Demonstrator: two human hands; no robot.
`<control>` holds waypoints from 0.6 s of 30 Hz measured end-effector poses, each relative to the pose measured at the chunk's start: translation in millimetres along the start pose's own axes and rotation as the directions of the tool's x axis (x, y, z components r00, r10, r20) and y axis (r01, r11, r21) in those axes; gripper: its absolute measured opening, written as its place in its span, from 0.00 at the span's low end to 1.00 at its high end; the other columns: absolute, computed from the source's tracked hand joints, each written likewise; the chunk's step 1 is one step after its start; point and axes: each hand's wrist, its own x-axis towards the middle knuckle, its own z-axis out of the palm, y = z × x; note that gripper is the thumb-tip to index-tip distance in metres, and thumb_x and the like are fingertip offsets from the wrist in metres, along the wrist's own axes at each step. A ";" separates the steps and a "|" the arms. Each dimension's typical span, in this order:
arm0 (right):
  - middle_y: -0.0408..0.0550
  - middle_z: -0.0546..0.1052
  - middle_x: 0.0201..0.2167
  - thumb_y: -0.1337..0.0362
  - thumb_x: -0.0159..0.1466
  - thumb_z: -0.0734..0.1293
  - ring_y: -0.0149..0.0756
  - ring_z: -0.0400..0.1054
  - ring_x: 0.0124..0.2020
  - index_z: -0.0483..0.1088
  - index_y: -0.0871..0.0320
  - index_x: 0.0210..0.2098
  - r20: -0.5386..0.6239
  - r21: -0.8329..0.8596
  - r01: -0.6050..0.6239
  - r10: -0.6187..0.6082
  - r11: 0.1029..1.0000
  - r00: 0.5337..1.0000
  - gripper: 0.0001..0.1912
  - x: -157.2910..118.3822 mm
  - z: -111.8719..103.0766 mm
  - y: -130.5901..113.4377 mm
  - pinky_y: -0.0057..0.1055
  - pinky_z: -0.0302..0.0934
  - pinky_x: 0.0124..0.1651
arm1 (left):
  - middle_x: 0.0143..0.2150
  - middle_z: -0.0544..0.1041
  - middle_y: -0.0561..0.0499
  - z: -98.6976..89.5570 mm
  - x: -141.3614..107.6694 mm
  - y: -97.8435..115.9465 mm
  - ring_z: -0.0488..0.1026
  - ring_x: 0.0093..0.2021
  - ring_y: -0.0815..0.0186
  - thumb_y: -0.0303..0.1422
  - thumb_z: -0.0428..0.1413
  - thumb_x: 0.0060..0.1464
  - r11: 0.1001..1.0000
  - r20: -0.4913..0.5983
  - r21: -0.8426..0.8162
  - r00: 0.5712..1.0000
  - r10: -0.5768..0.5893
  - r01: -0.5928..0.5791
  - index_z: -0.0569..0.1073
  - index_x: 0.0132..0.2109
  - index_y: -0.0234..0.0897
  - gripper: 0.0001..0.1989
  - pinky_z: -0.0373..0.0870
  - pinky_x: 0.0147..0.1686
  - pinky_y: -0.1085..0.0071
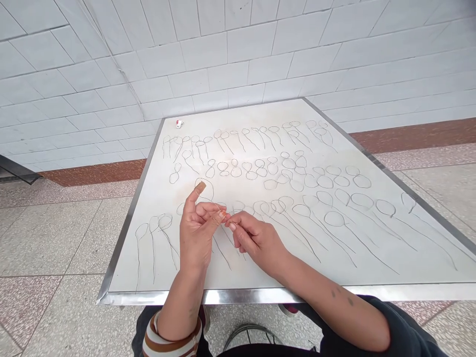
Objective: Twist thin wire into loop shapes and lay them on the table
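Observation:
My left hand (197, 230) is raised over the near part of the table, its index finger up with a brown wrap on the tip. Its thumb pinches a thin wire (211, 202), which curves up toward that index finger. Close beside it, my right hand (255, 238) has thumb and forefinger closed on the same wire, the two hands' fingertips almost touching. Beneath and around them lie wires bent into a loop with a long tail, such as one looped wire (335, 218) on the right. A middle row holds figure-eight wires (251, 169).
The white table (126, 270) has a metal edge and stands near a tiled wall (230, 74). More looped wires (275, 130) line its far part. A small red and white object (179, 124) sits in the far left corner. Below the near edge is a round metal frame (253, 329).

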 end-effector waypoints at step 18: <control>0.35 0.66 0.17 0.56 0.69 0.59 0.25 0.59 0.18 0.67 0.55 0.37 0.120 0.395 -0.137 0.097 0.908 0.988 0.11 2.0 -3.8 -8.8 0.24 0.58 0.24 | 0.29 0.77 0.57 3.4 3.1 -6.6 0.75 0.33 0.70 0.26 0.65 0.49 0.963 0.010 -0.250 0.994 -0.104 0.103 0.61 0.65 0.42 0.38 0.70 0.43 0.69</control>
